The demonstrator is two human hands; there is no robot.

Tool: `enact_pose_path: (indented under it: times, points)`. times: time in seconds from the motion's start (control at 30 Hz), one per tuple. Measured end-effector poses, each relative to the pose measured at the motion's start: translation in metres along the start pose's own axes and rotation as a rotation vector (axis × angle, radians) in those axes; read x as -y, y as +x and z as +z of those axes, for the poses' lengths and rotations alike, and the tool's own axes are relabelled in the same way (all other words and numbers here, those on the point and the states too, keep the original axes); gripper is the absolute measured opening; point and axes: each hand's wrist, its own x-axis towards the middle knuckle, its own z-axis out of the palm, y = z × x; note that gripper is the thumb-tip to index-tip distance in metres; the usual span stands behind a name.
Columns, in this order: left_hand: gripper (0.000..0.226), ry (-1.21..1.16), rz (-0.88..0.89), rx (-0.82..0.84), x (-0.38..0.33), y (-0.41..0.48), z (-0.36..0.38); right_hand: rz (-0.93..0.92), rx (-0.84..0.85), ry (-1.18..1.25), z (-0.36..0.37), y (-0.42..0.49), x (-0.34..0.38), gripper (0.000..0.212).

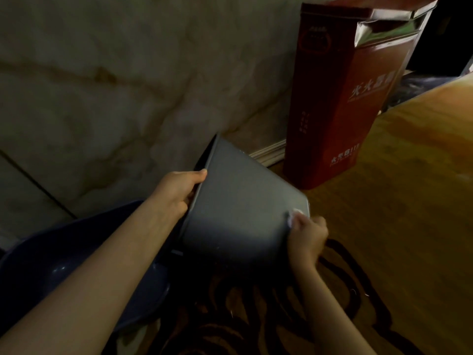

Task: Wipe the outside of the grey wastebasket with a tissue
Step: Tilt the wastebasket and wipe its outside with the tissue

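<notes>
The grey wastebasket [240,201] is tipped on its side in the middle of the view, with its open rim toward the left and its base toward the right. My left hand [176,192] grips the rim, thumb on the outside wall. My right hand [307,234] presses a small white tissue [294,216] against the outer wall near the base corner. Most of the tissue is hidden under my fingers.
A tall red box [340,103] with white lettering stands right behind the wastebasket against the marbled wall [115,85]. A dark blue basin [64,265] lies at lower left under my left arm. A patterned rug [256,316] and wood floor [409,201] lie below.
</notes>
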Motion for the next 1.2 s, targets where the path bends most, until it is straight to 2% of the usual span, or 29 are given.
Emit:
enact_pose_path:
  times: [0.1, 0.17, 0.2, 0.33, 0.4, 0.47, 0.53, 0.6, 0.73, 0.8, 0.87, 0.93, 1.03, 1.1, 1.2]
  points:
    - [0.017, 0.012, 0.021, 0.008, -0.001, 0.000, 0.003, -0.003, -0.064, -0.068, -0.011, 0.012, -0.013, 0.023]
    - [0.015, 0.016, 0.035, 0.007, -0.001, 0.000, 0.005, 0.034, -0.028, 0.025, 0.004, 0.004, 0.002, 0.019]
    - [0.014, 0.021, 0.043, 0.012, -0.002, 0.000, 0.005, -0.011, 0.012, 0.048, 0.016, -0.004, 0.013, 0.018]
    - [0.012, 0.058, 0.103, 0.036, 0.001, -0.003, 0.007, -0.641, 0.190, -0.021, 0.056, -0.046, 0.071, 0.020]
    - [0.015, 0.055, 0.132, 0.053, 0.002, -0.006, 0.009, -0.806, 0.231, -0.064, 0.067, -0.042, 0.093, 0.019]
    - [0.015, 0.059, 0.159, 0.051, 0.002, -0.011, 0.011, -0.798, 0.220, -0.062, 0.070, -0.022, 0.105, 0.020]
    - [0.010, 0.085, 0.177, 0.049, 0.001, -0.015, 0.013, -0.704, 0.218, -0.041, 0.065, 0.004, 0.108, 0.021]
    - [0.012, 0.125, 0.192, 0.056, 0.000, -0.020, 0.015, -0.540, 0.242, -0.070, 0.057, 0.032, 0.103, 0.023]
    - [0.026, 0.173, 0.224, 0.057, 0.002, -0.024, 0.017, -0.116, 0.161, -0.102, 0.027, 0.071, 0.070, 0.023]
    - [0.027, 0.194, 0.242, 0.064, 0.002, -0.024, 0.017, -0.003, 0.139, -0.108, 0.017, 0.077, 0.061, 0.021]
    - [0.022, 0.206, 0.264, 0.096, 0.002, -0.024, 0.018, -0.047, 0.136, -0.123, 0.019, 0.072, 0.069, 0.022]
    - [0.013, 0.217, 0.283, 0.135, 0.002, -0.025, 0.021, -0.254, 0.185, -0.112, 0.026, 0.059, 0.095, 0.026]
    - [0.019, 0.233, 0.322, 0.168, 0.001, -0.025, 0.027, -0.554, 0.273, -0.077, 0.036, 0.038, 0.140, 0.032]
    - [0.022, 0.255, 0.343, 0.201, 0.000, -0.025, 0.030, -0.521, 0.270, -0.049, 0.037, 0.043, 0.152, 0.029]
    - [0.021, 0.264, 0.350, 0.259, -0.002, -0.026, 0.032, -0.322, 0.269, -0.076, 0.025, 0.067, 0.133, 0.027]
